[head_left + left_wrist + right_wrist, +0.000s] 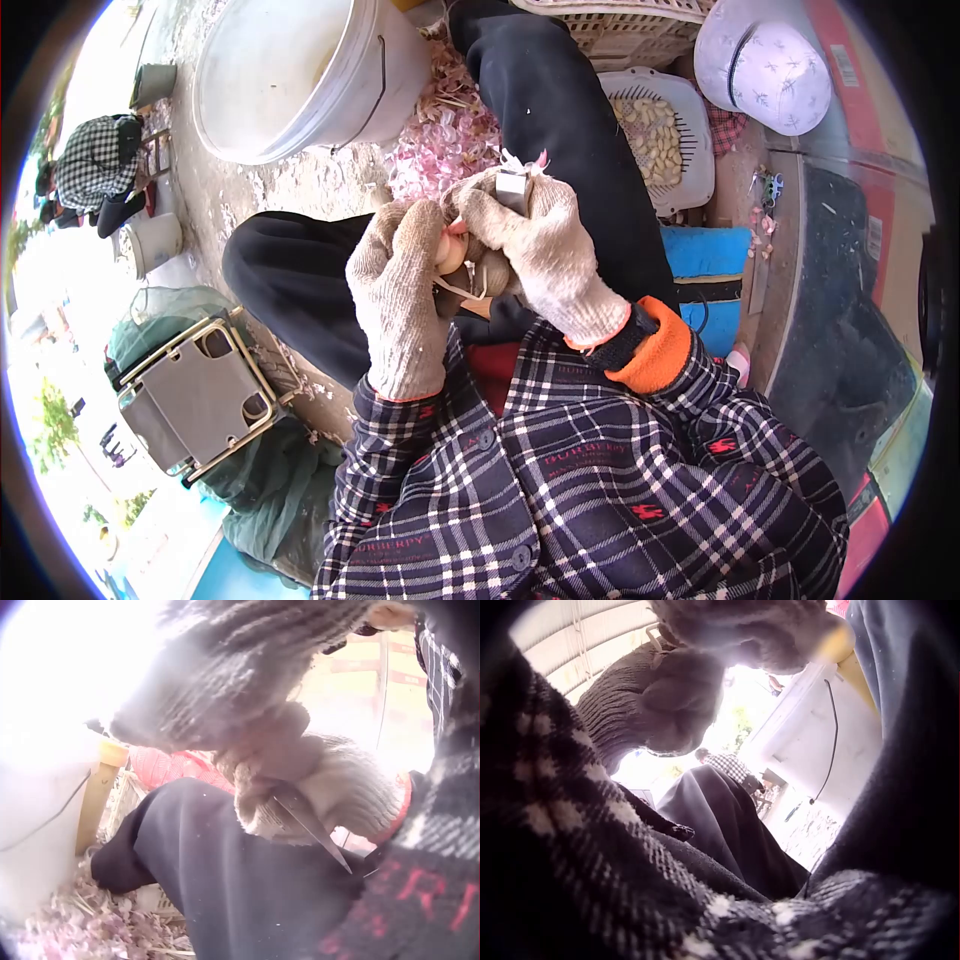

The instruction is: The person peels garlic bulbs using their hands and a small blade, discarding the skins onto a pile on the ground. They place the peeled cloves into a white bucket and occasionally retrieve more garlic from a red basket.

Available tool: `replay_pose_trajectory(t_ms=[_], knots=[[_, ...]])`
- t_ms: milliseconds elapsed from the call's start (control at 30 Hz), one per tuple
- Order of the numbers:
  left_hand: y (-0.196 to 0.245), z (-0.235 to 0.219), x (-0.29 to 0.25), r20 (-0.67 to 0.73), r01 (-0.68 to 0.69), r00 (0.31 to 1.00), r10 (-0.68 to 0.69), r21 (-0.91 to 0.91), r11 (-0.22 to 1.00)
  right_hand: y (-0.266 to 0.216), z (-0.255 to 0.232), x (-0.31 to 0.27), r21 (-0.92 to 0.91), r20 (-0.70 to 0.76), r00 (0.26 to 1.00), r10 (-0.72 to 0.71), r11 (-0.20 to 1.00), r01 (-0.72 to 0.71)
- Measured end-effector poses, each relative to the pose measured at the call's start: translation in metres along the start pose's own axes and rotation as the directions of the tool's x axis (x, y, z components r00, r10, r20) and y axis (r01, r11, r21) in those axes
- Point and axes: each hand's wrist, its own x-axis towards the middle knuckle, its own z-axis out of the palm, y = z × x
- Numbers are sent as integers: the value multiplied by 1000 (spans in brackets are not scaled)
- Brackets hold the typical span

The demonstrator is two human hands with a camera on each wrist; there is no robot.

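My gloved left hand (402,295) holds a garlic bulb (453,252), pale with a pinkish patch, between its fingers and thumb. Right beside it, my gloved right hand (548,250) grips a small knife (313,832); the pointed blade juts down from the fist in the left wrist view. A square silver metal piece (513,189) shows at the top of the right hand's grip. Both hands meet over my lap, and a strip of skin hangs below the bulb. The right wrist view shows the gloves from below, with the bulb hidden.
A white bucket (300,80) stands ahead, beside a heap of pink garlic skins (445,150). Peeled cloves lie in a white basket (697,150) at the right, near a pale hat (765,70). A folding chair (200,395) is at the left; another person (98,165) sits farther off.
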Motion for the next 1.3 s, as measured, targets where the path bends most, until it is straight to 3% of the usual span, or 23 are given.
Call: replay_pose_trajectory(t_ms=[33,67,100,167,200,300,367,400,433,500,533,567,633,667,733,833,900,967,1000,1100,1167,1233,1300], knots=[[1,1,0,1,18,1000,-18,-59,998,-5,-4,0,208,85,985,148,964,-163],[-1,-8,2,107,79,992,-66,-127,989,-9,-1,1,385,75,977,201,898,-215],[-4,-12,5,108,77,992,-64,-128,989,-2,-6,5,420,135,966,222,870,-258],[-8,-17,9,117,275,961,-250,-333,902,-3,-1,6,484,133,953,272,821,-302],[-7,-18,13,118,257,966,-231,-310,916,-4,-3,6,486,129,954,270,821,-298],[-6,-23,11,223,351,929,-296,-272,896,-7,-3,4,346,219,955,202,899,-270],[-11,-35,15,267,375,915,-301,-291,880,-14,5,-1,103,94,986,139,984,-148],[-11,-38,16,340,403,890,-302,-279,872,-8,2,0,-50,91,995,31,998,-27],[-12,-40,16,412,429,860,-301,-263,864,-7,2,0,-52,90,996,30,998,-26],[-14,-39,15,436,415,858,-273,-273,868,-3,3,1,-418,75,989,-124,897,145],[-13,-39,13,403,385,874,-272,-232,893,2,3,1,-544,21,994,-104,833,99],[-13,-38,12,371,356,889,-269,-189,915,0,3,1,-544,18,995,-103,834,96],[-14,-42,14,381,350,886,-263,-180,919,-9,5,0,-765,13,999,-38,644,34],[-14,-43,14,372,376,885,-280,-217,901,-11,7,-1,-764,16,999,-36,644,35],[-15,-46,14,357,396,886,-295,-256,882,-13,9,-3,-880,-4,1000,-16,474,4],[-15,-49,19,428,423,862,-270,-315,850,0,-4,0,-860,31,997,-66,507,61],[-13,-50,19,358,416,886,-295,-335,845,-8,-5,-3,-820,101,988,-119,552,150],[-16,-52,22,396,423,875,-277,-353,834,-14,-6,-7,-846,291,955,-60,449,287],[-16,-52,23,388,410,882,-267,-351,842,-6,-5,-8,-850,326,932,-156,383,362],[-10,-44,17,344,342,909,-236,-289,894,-10,-7,-12,-852,348,935,-62,397,343],[-9,-36,14,223,264,954,-201,-303,916,-11,-5,-11,-858,351,934,-61,380,347],[-9,-38,14,243,273,949,-202,-309,911,-22,2,-13,-816,269,962,-48,519,254],[-9,-43,15,263,285,943,-205,-313,906,-19,-2,-11,-825,310,947,-79,472,309]])
